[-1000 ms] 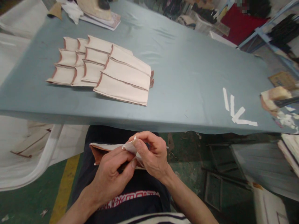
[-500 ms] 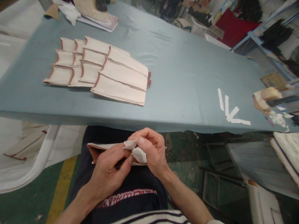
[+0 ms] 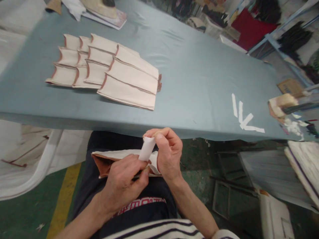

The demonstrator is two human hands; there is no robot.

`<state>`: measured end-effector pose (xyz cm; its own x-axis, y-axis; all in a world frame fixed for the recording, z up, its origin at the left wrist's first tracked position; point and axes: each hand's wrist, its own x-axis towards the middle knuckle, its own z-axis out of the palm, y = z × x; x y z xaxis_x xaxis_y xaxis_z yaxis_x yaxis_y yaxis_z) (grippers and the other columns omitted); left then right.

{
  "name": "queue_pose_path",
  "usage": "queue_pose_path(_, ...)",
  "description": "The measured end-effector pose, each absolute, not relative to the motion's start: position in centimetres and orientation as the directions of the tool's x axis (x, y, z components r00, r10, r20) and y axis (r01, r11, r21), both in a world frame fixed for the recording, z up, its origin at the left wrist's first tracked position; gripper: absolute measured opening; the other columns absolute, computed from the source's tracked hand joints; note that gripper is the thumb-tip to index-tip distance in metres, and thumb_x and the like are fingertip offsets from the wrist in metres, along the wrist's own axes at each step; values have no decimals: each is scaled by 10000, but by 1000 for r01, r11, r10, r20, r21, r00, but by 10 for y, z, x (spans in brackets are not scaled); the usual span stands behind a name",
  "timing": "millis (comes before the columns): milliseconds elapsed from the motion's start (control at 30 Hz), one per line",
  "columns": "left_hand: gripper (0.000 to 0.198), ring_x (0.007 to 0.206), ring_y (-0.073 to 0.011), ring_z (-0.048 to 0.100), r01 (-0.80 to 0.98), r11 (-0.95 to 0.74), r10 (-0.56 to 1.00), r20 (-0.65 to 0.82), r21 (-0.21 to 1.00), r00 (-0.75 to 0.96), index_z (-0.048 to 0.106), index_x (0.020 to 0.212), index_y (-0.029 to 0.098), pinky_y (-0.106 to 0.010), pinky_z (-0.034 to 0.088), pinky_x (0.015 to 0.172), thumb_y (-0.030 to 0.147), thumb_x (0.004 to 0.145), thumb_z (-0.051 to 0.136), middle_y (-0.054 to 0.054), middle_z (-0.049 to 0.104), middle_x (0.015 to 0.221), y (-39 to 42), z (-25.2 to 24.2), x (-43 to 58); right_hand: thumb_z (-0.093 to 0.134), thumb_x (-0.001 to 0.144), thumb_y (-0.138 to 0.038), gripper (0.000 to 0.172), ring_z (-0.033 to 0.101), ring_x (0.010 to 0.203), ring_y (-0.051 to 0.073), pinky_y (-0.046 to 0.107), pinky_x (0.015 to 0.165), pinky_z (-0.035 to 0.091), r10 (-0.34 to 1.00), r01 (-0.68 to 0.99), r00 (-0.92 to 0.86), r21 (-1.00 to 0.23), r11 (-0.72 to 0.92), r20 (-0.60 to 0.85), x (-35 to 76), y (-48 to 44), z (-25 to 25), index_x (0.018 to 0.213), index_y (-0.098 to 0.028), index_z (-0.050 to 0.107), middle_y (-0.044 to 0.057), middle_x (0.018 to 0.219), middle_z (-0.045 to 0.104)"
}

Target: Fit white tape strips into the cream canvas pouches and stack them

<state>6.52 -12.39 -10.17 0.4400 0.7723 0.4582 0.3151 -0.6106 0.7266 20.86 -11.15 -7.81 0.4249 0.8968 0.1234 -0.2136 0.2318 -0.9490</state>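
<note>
A cream fabric piece with brown lining [image 3: 102, 163] lies across my lap, its open end to the left. My left hand [image 3: 128, 176] is closed on this piece near its right part, thumb and fingers pinched together. My right hand [image 3: 169, 151] pinches the upper end of a white strip [image 3: 147, 148], which stretches between both hands above the piece. The strip's lower end goes behind my left fingers. Similar cream pieces with brown edges [image 3: 132, 91] lie in overlapping rows on the blue-green table [image 3: 189, 96].
Several white strips [image 3: 240, 112] lie at the table's right part. Papers [image 3: 119, 20] rest at its back left. A white-framed container [image 3: 51, 156] stands left of my legs. Cluttered items [image 3: 286, 103] sit at the table's right end.
My right hand has moved slightly up and right, drawing the white strip out straighter. My left hand has shifted a little right. The view has shifted slightly.
</note>
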Motion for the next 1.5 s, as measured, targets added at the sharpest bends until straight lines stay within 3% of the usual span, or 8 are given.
queue_pose_path(267, 336, 574, -138, 677, 225, -573, 771, 425, 788, 474, 623, 758, 226, -233, 503, 582, 35, 1028, 569, 20, 697, 668, -142, -118, 67, 774, 952, -457, 260, 773, 813, 165, 299, 790, 652, 633, 32, 742, -954, 298, 223, 304, -74, -53, 820, -258, 670, -11, 816, 780)
queue_pose_path(600, 259, 932, -213, 904, 225, -517, 811, 388, 826, 438, 725, 878, 212, -269, 701, 880, 69, 1075, 636, -123, 929, 1169, -140, -125, 58, 804, 998, -513, 293, 690, 619, 144, 267, 639, 586, 970, 148, 153, -966, -211, -188, 278, -141, -114, 1017, -220, 793, 18, 806, 846)
queue_pose_path(733, 254, 987, -218, 917, 238, -534, 803, 399, 811, 443, 722, 879, 212, -253, 700, 893, 75, 1081, 653, -126, 928, 1201, -140, -124, 57, 798, 1038, -517, 415, 613, 564, 130, 249, 599, 512, 962, 271, 175, -929, -251, -209, 272, -146, -128, 757, -230, 695, -29, 616, 684)
queue_pose_path(833, 242, 1012, -227, 922, 255, -548, 798, 406, 797, 445, 739, 902, 213, -254, 704, 907, 83, 1089, 658, -119, 929, 1183, -140, -123, 59, 776, 1005, -395, 213, 798, 912, 185, 285, 799, 644, 979, 265, 111, -944, -195, -171, 277, -145, -129, 1106, -219, 840, 88, 1175, 889)
queue_pose_path(900, 236, 1005, -233, 923, 262, -554, 797, 412, 790, 442, 744, 911, 216, -250, 707, 874, 87, 1089, 660, -112, 932, 1155, -140, -124, 60, 762, 970, -315, 409, 826, 1166, 225, 346, 963, 684, 988, 214, 59, -965, -150, -140, 279, -145, -131, 1367, -242, 831, 125, 1495, 828)
queue_pose_path(1033, 238, 1074, -253, 921, 274, -562, 796, 419, 780, 438, 739, 908, 215, -282, 721, 920, 90, 1094, 656, -137, 930, 1209, -140, -124, 59, 722, 1072, -371, 233, 865, 1029, 233, 381, 987, 690, 981, 155, 124, -974, -166, -147, 279, -149, -137, 1155, -217, 876, 95, 1088, 918)
queue_pose_path(1233, 258, 816, -197, 865, 275, -570, 785, 415, 774, 460, 726, 903, 227, -256, 669, 764, 95, 1107, 637, -42, 856, 891, -139, -122, 58, 807, 1057, -587, 465, 722, 667, 174, 283, 708, 598, 973, 181, 144, -962, -205, -180, 272, -154, -137, 782, -212, 797, 29, 712, 802)
queue_pose_path(1500, 257, 721, -170, 795, 264, -608, 766, 466, 749, 443, 712, 899, 224, -248, 606, 700, 58, 1080, 634, -14, 810, 846, -138, -121, 61, 623, 1146, -635, 531, 761, 861, 220, 332, 821, 585, 985, 260, 10, -951, -167, -170, 262, -160, -116, 886, -230, 848, 47, 913, 855)
